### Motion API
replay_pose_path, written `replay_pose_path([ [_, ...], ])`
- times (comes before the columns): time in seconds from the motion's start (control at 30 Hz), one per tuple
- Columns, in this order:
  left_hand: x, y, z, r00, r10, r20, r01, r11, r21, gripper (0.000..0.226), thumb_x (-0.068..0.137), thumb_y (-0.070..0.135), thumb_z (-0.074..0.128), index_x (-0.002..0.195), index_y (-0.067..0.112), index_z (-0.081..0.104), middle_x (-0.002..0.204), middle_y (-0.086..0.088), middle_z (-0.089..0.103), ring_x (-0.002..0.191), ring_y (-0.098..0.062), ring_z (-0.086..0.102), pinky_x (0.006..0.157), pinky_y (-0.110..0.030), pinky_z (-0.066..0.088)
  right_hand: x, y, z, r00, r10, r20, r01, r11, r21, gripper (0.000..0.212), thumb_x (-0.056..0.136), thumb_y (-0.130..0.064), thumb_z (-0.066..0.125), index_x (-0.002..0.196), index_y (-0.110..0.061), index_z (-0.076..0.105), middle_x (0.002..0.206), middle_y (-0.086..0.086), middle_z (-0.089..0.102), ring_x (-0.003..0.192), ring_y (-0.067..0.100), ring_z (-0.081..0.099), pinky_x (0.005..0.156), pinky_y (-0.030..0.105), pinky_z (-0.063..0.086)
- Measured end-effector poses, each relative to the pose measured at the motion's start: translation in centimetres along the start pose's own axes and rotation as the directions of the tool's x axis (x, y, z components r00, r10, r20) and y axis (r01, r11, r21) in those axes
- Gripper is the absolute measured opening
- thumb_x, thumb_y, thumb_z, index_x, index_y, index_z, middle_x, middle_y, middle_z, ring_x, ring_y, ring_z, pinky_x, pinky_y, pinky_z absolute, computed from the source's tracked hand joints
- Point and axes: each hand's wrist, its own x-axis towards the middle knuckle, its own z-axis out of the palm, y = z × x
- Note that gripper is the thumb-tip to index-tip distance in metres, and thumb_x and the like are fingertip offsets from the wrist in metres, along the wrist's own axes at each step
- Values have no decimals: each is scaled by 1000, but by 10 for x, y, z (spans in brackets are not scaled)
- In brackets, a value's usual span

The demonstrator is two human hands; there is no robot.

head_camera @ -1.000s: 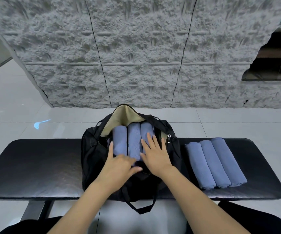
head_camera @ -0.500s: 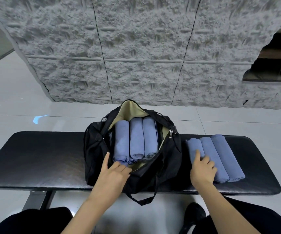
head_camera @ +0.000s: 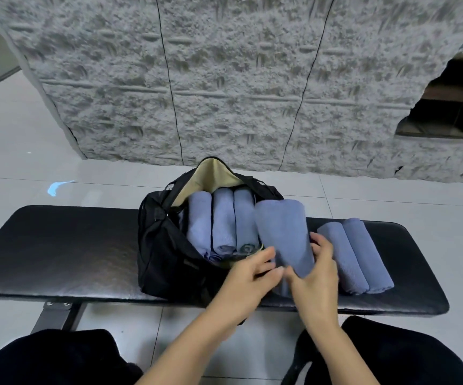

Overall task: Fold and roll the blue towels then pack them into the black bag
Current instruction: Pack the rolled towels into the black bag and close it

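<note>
While the long black padded bench [head_camera: 58, 251] carries everything, the step in hand is packing. Black fabric bag [head_camera: 163, 262] sits mid-bench, mouth open, with three rolled blue towels [head_camera: 222, 220] side by side inside. Two more blue towel rolls [head_camera: 355, 254] lie on the bench right of the bag. One blue roll [head_camera: 283, 234] is held tilted over the bag's right edge. Right hand [head_camera: 316, 276]: fingers curled round its near end. Left hand [head_camera: 249, 273]: fingers near-straight, tips touching the roll. Next, probably: shift it left and lower it in; the row looks full, so likely on top.
</note>
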Motion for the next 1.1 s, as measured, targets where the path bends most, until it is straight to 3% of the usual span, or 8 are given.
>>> replay_pose_path([
  [0.1,-1,15,11,998,-54,-22,48,980,-193,28,95,18,54,124,15,55,117,-1,67,110,-11,62,95,-26,49,-16,-19,10,979,-201,27,203,963,-177,69,69,-7,74,128,-20,41,116,1,55,99,20,49,75,30,47],
  [0.23,2,21,3,952,-211,-221,114,916,-385,35,87,32,65,114,10,59,106,-5,71,97,-15,68,84,-30,55,-24,-21,20,835,-541,102,502,673,-543,67,60,-6,79,118,-14,47,116,8,61,86,27,47,66,35,37],
  [0.57,6,22,-54,951,-232,-204,137,909,-393,31,83,24,70,110,10,64,102,-9,72,96,-24,69,85,-42,55,1,-27,-3,713,-556,426,683,688,-245,71,52,-4,77,113,-26,50,123,-23,49,93,9,46,76,30,44],
  [0.63,7,19,-62,953,-201,-228,102,918,-383,43,76,22,73,115,9,62,106,-12,71,97,-25,69,82,-42,56,8,-31,-13,706,-497,504,601,797,-56,54,64,-19,75,112,-32,55,124,-29,48,105,7,51,86,28,44],
  [0.77,7,20,-73,986,-153,-62,108,884,-455,39,74,23,64,111,12,63,106,-9,70,98,-20,67,73,-33,56,42,-38,-34,795,-173,581,-83,919,386,52,77,-65,59,111,-25,65,114,-2,67,111,25,58,95,32,47],
  [0.9,15,29,-70,979,-201,22,190,879,-438,42,70,28,68,107,8,62,96,-8,69,85,-18,66,66,-31,56,53,-35,-19,353,106,929,-554,825,117,84,86,-74,14,129,-14,54,118,9,65,105,24,63,84,30,49],
  [1.0,23,28,-76,969,-215,-122,172,942,-289,55,68,29,73,115,4,60,102,-16,69,92,-28,67,79,-52,56,55,-33,-12,218,74,973,-485,873,42,59,93,-45,48,140,-10,41,125,10,62,111,25,61,97,39,47],
  [1.1,28,21,-79,960,-197,-199,155,965,-210,50,70,34,74,113,11,62,107,-13,69,98,-29,67,79,-56,54,58,-36,-10,246,60,967,-234,972,-1,49,81,-11,65,128,-17,50,121,5,63,113,13,59,95,29,48],
])
